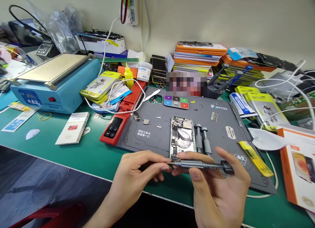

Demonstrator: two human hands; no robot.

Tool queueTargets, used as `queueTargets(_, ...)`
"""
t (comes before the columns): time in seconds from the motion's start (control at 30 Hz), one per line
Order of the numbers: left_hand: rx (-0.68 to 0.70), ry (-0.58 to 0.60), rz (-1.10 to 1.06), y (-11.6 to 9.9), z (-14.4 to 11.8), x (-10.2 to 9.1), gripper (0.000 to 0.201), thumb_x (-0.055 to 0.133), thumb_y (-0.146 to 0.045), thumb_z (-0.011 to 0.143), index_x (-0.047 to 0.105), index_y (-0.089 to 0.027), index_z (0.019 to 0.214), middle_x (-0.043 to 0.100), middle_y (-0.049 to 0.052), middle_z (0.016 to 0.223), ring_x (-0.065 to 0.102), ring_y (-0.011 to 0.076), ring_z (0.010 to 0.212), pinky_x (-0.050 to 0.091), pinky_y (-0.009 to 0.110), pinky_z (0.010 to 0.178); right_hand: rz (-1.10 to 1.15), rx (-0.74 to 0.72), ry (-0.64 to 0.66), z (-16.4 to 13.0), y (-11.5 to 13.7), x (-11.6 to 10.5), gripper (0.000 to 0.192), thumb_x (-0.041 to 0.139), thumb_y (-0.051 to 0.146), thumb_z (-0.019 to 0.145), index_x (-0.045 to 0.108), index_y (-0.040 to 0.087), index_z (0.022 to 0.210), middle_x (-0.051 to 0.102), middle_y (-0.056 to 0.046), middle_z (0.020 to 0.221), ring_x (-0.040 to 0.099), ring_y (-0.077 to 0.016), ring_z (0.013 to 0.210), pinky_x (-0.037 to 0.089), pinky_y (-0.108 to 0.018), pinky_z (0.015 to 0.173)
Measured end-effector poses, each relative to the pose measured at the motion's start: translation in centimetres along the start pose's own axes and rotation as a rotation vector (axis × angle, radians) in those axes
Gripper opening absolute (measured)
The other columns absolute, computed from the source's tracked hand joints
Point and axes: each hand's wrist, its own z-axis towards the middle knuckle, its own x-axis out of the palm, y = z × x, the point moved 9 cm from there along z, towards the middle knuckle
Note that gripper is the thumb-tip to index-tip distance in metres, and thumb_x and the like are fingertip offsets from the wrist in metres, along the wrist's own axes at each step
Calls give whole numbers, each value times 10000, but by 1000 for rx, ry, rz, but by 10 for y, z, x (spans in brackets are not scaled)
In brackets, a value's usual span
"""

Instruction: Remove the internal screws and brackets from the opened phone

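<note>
My right hand [216,192] holds a grey precision screwdriver [204,165] level, its tip pointing left. My left hand [137,175] pinches the screwdriver's tip between thumb and forefinger; whether a screw sits there is too small to tell. Just behind both hands an opened phone [182,136] lies face down on the dark grey work mat [147,129], its insides showing. Two more grey screwdrivers [203,139] lie beside the phone on its right.
A blue heating plate machine [54,83] stands at the left, a red tool [118,123] beside the mat, a small parts tray [176,102] at the mat's back. Stacked boxes [199,57], white cables [290,90], a yellow packet [256,157] and an orange-edged box [300,169] crowd the right.
</note>
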Motion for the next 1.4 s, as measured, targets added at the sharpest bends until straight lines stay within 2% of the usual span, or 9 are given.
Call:
queueTargets(0.33,10,29,-12,-4,-1,2,135,832,-177,992,907,-278,1040,837,-36,842,757,75,651,615,102,647,23,43,-38,1,-5,-3,448,657,168,1082,533,349,1472,832,-43,1101,836,-200,895,719,-341,736)
queueTargets(0.7,95,155,62,-11,-1,11,270,771,-148,1044,876,-338,1205,838,-46,943,765,56,730,619,89,727,73,123,-99,1,-12,-10,479,667,252,1087,534,382,1528,837,-48,1066,813,-196,878,711,-342,741)
queueTargets(1.0,124,149,89,-11,0,9,263,761,-146,1050,882,-325,1200,843,-33,928,764,66,721,622,98,717,89,144,-67,2,-15,-10,487,657,253,1089,522,372,1542,840,-51,1059,813,-197,816,718,-370,731)
queueTargets(1.4,98,121,87,-9,-1,7,253,772,-151,1039,894,-327,1174,851,-29,899,765,76,710,623,100,691,97,111,-75,2,-9,-6,475,680,198,1075,563,376,1500,842,-46,1079,836,-203,916,724,-333,747)
